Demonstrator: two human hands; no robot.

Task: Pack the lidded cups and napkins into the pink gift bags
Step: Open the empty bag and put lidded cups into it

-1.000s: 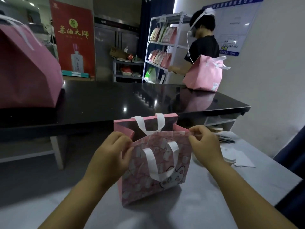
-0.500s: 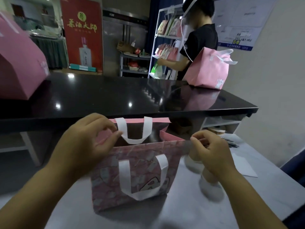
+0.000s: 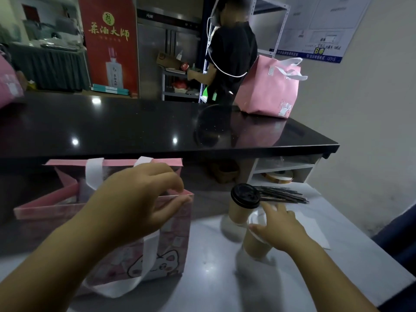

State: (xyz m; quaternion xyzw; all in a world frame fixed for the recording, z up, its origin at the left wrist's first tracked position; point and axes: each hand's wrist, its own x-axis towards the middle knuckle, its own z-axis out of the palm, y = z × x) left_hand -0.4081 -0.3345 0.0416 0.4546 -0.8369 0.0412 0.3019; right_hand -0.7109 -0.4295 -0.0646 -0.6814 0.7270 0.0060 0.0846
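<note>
A pink gift bag point(image 3: 173, 251) with a cat print and white ribbon handles stands open on the grey table. My left hand point(image 3: 139, 199) pinches the right end of its near top edge. To its right stand two brown paper cups: one with a black lid point(image 3: 245, 195) behind, one with a white lid point(image 3: 255, 244) in front. My right hand point(image 3: 279, 226) hovers with spread fingers over the white-lidded cup, partly hiding its lid. White napkins point(image 3: 313, 228) lie flat just right of the cups.
A bundle of dark straws point(image 3: 283, 194) lies behind the cups. A black counter point(image 3: 135, 129) runs across above the table, with another pink bag point(image 3: 270, 88) on its right end and one at far left point(image 3: 9, 84). A person in black point(image 3: 231, 55) stands behind.
My right hand let go of the bag's edge and moved right and down over the white-lidded cup. My left hand slid along the rim to the bag's right corner. The bag stands wider open.
</note>
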